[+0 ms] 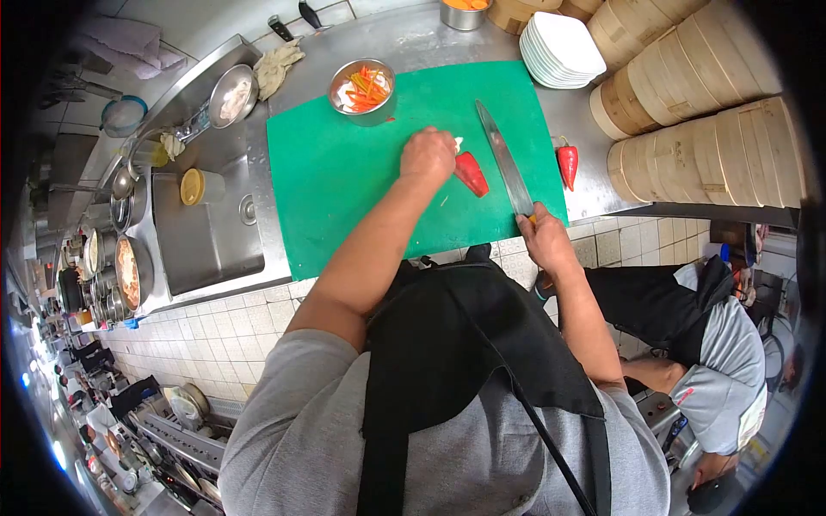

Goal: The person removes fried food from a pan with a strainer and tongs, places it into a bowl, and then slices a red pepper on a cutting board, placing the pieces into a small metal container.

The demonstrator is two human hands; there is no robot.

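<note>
On a green cutting board (344, 206), my left hand (428, 156) is closed at the top end of a red pepper piece (470, 174); whatever its curled fingers hold is hidden, and a small whitish bit shows beside them. My right hand (545, 239) grips the yellow handle of a long knife (505, 159), whose blade lies over the board to the right of the pepper piece, pointing away from me. A metal bowl (362, 90) with orange and red strips stands at the board's far edge. Right of the board lies a whole red pepper (568, 166).
A sink (206, 245) holding a yellow-lidded container (194, 187) is on the left. Stacked white plates (561, 52) and bamboo steamers (705, 155) stand at the right. Another person (723, 353) bends over at the lower right. A cloth (277, 69) lies behind the board.
</note>
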